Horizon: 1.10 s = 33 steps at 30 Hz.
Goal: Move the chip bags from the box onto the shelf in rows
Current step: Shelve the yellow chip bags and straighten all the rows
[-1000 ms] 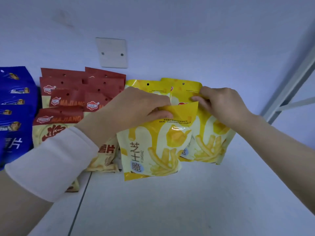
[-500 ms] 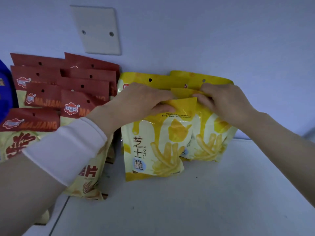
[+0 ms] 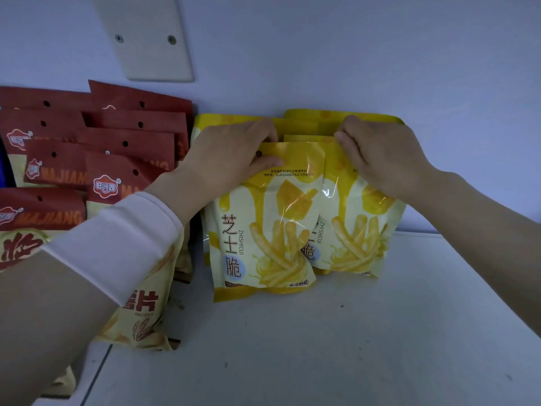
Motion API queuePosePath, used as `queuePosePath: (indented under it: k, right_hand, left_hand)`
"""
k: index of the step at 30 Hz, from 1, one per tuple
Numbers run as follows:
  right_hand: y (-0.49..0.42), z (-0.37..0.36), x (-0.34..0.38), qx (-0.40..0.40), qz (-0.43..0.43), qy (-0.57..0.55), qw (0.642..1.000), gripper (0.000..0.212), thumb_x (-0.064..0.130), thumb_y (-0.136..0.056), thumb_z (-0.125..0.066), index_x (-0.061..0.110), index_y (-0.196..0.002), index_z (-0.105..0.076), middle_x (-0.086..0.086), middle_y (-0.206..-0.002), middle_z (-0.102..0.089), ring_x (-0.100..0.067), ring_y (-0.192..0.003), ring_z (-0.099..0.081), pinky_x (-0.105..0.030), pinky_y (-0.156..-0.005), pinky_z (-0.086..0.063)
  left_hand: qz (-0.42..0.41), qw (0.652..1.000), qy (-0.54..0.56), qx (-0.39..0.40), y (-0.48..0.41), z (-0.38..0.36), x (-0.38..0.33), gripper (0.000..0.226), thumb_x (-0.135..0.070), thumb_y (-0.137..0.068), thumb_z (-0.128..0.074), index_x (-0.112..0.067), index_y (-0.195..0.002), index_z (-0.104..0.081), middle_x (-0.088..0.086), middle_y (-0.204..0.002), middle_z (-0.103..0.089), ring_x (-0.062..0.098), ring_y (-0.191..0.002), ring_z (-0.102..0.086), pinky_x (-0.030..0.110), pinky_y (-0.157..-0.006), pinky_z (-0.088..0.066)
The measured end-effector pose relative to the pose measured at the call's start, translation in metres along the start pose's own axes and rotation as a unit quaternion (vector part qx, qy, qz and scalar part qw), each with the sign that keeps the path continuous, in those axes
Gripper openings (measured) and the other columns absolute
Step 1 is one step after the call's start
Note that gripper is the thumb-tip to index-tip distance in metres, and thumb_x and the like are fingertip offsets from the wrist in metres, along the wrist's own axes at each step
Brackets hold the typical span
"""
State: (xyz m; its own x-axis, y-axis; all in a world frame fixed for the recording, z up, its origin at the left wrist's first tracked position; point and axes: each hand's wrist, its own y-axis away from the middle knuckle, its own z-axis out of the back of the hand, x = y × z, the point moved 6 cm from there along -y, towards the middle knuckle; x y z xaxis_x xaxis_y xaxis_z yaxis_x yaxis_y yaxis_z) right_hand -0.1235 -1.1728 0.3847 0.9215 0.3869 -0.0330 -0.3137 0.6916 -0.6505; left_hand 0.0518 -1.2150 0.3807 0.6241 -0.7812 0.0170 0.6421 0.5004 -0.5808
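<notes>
While the person reaches forward with both arms, the head view looks down on a pale shelf (image 3: 322, 347) that meets a plain wall (image 3: 366, 54). The left hand (image 3: 231, 159), with a white sleeve (image 3: 117, 244) on its forearm, pinches the top edge of the front yellow chip bag (image 3: 263, 230): the thumb lies flat across the bag's face just under the hang hole, and the fingers curl over the edge behind it. This bag stands upright on the shelf and shows pictured fries and the word ZHISHICUI. Just to its right, and partly overlapped by it, stands the second yellow chip bag (image 3: 357, 230), of the same design. The right hand (image 3: 380, 159) grips this bag's top, fingers bent over the upper edge; the thumb cannot be seen. Behind these two, the rear yellow bags (image 3: 222, 121) stand close to the wall, with only their top strips showing above the hands. To the left of the yellow bags, the red chip bags (image 3: 117, 159) stand in overlapping rows running from the wall toward the front of the shelf, printed MAJIANG, with cream lower halves; the left forearm crosses in front of several of them. On the wall above the red bags is a blank cover plate (image 3: 152, 39) with two screws.
</notes>
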Motion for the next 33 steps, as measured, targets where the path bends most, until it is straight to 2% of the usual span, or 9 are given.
queuePosePath:
  k: [2, 5, 9, 15, 18, 21, 25, 29, 33]
  right_hand:
    - [0.0, -0.001, -0.001, -0.012, 0.002, 0.018, 1.0, 0.039, 0.033, -0.094, -0.032, 0.005, -0.081, -0.055, -0.003, -0.062, -0.05, -0.023, -0.054, -0.046, -0.022, -0.048, -0.021]
    - [0.002, -0.003, 0.0, -0.031, 0.022, 0.053, 0.998, 0.041, 0.036, -0.094, -0.034, 0.006, -0.084, -0.061, -0.009, -0.078, -0.062, -0.03, -0.074, -0.058, -0.026, -0.057, -0.028]
    - [0.007, -0.003, 0.004, -0.051, 0.045, 0.062, 0.996, 0.045, 0.038, -0.096, -0.036, 0.004, -0.101, -0.065, -0.014, -0.086, -0.061, -0.033, -0.08, -0.053, -0.03, -0.069, -0.031]
    - [0.02, -0.002, 0.012, -0.041, 0.023, 0.087, 0.995, 0.051, 0.041, -0.094, -0.042, 0.003, -0.126, -0.053, -0.017, -0.108, -0.058, -0.039, -0.101, -0.05, -0.047, -0.086, -0.04]
    - [0.031, 0.004, 0.02, -0.027, -0.011, 0.089, 0.996, 0.055, 0.043, -0.093, -0.041, 0.004, -0.132, -0.046, -0.019, -0.13, -0.049, -0.04, -0.121, -0.038, -0.05, -0.101, -0.032]
    - [0.051, 0.016, 0.032, -0.008, -0.066, 0.098, 0.993, 0.06, 0.049, -0.093, -0.035, 0.007, -0.136, -0.037, -0.024, -0.144, -0.031, -0.037, -0.133, -0.019, -0.053, -0.105, -0.022]
    - [0.091, 0.036, 0.064, 0.035, -0.124, 0.149, 0.981, 0.064, 0.053, -0.094, -0.026, 0.007, -0.138, -0.033, -0.027, -0.147, -0.023, -0.038, -0.136, -0.012, -0.051, -0.107, -0.015]
    - [0.142, 0.057, 0.111, 0.068, -0.182, 0.194, 0.962, 0.065, 0.05, -0.094, -0.029, 0.007, -0.142, -0.025, -0.024, -0.15, -0.018, -0.038, -0.139, -0.009, -0.051, -0.11, -0.012]
    - [0.192, 0.07, 0.165, 0.102, -0.257, 0.207, 0.939, 0.069, 0.056, -0.094, -0.016, 0.007, -0.143, -0.022, -0.022, -0.151, -0.016, -0.034, -0.14, -0.005, -0.049, -0.11, -0.009]
  left_hand:
    - [0.007, 1.0, -0.009, -0.01, 0.0, -0.002, 0.001, 0.038, -0.043, -0.085, -0.058, -0.009, -0.1, -0.058, 0.006, -0.098, -0.063, 0.025, -0.092, -0.058, 0.027, -0.065, -0.032]
    - [-0.004, 0.999, -0.023, -0.023, 0.002, -0.005, 0.0, 0.041, -0.045, -0.082, -0.051, -0.006, -0.091, -0.059, 0.011, -0.088, -0.061, 0.031, -0.084, -0.055, 0.03, -0.069, -0.036]
    - [0.021, 0.998, -0.059, -0.03, 0.007, -0.01, -0.001, 0.04, -0.043, -0.084, -0.048, -0.005, -0.092, -0.059, 0.013, -0.086, -0.059, 0.034, -0.081, -0.056, 0.042, -0.072, -0.045]
    - [0.019, 0.996, -0.083, -0.038, 0.02, -0.003, -0.014, 0.042, -0.039, -0.082, -0.052, -0.006, -0.107, -0.059, 0.015, -0.102, -0.06, 0.035, -0.093, -0.056, 0.041, -0.077, -0.043]
    - [0.009, 0.997, -0.072, -0.013, 0.028, -0.002, -0.018, 0.05, -0.04, -0.085, -0.049, -0.004, -0.119, -0.055, 0.017, -0.121, -0.057, 0.036, -0.11, -0.053, 0.043, -0.091, -0.039]
    - [0.0, 0.997, -0.072, 0.025, 0.038, 0.002, -0.027, 0.057, -0.043, -0.088, -0.041, -0.003, -0.126, -0.051, 0.022, -0.133, -0.049, 0.037, -0.124, -0.046, 0.046, -0.101, -0.034]
    - [-0.031, 0.996, -0.025, 0.077, 0.064, 0.006, -0.05, 0.068, -0.043, -0.087, -0.041, -0.004, -0.141, -0.033, 0.023, -0.15, -0.024, 0.036, -0.14, -0.02, 0.046, -0.113, -0.013]
    - [-0.105, 0.988, -0.017, 0.112, 0.11, 0.005, -0.082, 0.071, -0.046, -0.088, -0.043, -0.006, -0.145, -0.026, 0.021, -0.152, -0.018, 0.035, -0.142, -0.014, 0.046, -0.114, -0.007]
    - [-0.134, 0.981, 0.032, 0.137, 0.16, 0.014, -0.103, 0.072, -0.045, -0.094, -0.041, -0.01, -0.148, -0.01, 0.016, -0.155, 0.0, 0.031, -0.144, 0.003, 0.043, -0.116, 0.003]
